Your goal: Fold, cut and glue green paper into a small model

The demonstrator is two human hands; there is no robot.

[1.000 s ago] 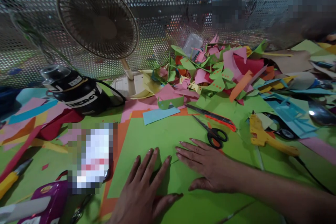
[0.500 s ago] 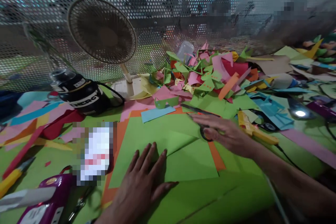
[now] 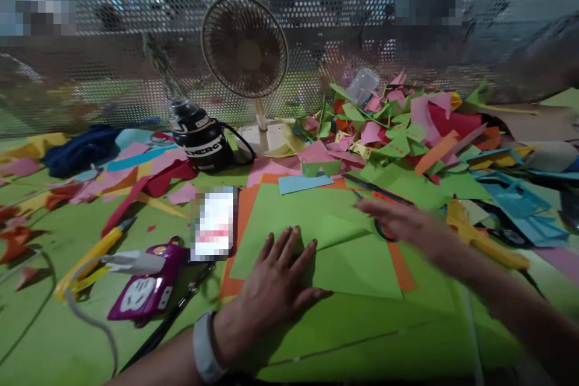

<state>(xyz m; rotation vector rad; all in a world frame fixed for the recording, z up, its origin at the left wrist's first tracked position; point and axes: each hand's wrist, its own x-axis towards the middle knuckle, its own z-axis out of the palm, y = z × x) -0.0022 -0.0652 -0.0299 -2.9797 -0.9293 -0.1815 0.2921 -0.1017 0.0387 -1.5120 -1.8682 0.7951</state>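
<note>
My left hand (image 3: 280,277) lies flat, fingers spread, on a sheet of light green paper (image 3: 275,211). One flap of that sheet is folded over into a point towards the right. My right hand (image 3: 407,226), smeared by motion, stretches its fingers over the sheet's right edge. Under and beside it show scissors (image 3: 383,231) with a dark loop handle, partly hidden by the hand; whether it touches them I cannot tell. A long dark tool (image 3: 371,184) with a bit of orange lies just beyond. Orange paper (image 3: 402,265) sticks out beneath the green sheet.
A phone (image 3: 215,223), a purple device (image 3: 149,283) and a yellow-handled tool (image 3: 97,253) lie to the left. Behind stand a fan (image 3: 246,48) and a black jar (image 3: 203,145). Paper scraps (image 3: 375,126) pile up at the back right, near a yellow glue gun (image 3: 488,241).
The view has swung to the left, so everything appears further right. Both hands keep nearly the same places over the green paper. More of my left forearm and its white wristband shows.
</note>
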